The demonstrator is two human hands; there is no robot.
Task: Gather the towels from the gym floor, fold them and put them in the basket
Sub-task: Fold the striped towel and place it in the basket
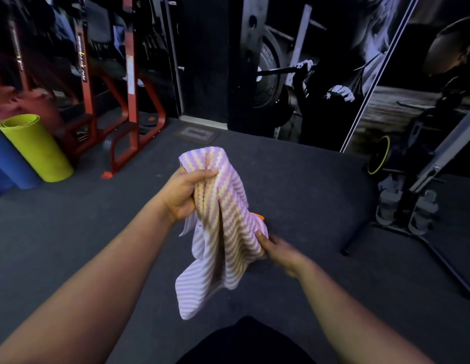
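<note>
A lilac and cream zigzag-striped towel [223, 232] hangs bunched in the air above the dark gym floor. My left hand [184, 195] grips its upper part in a fist. My right hand [281, 252], blurred, pinches the towel's right edge lower down. A small orange patch [258, 216], possibly another towel, peeks out behind the striped one; most of it is hidden. No basket is in view.
Rolled yellow-green mat [36, 148] and blue mat [8, 164] stand at the left. A red weight rack [128, 101] is behind them. A bench frame with metal legs [423, 206] stands at the right. A wall mural fills the back. Dark rubber floor [307, 179] lies all around.
</note>
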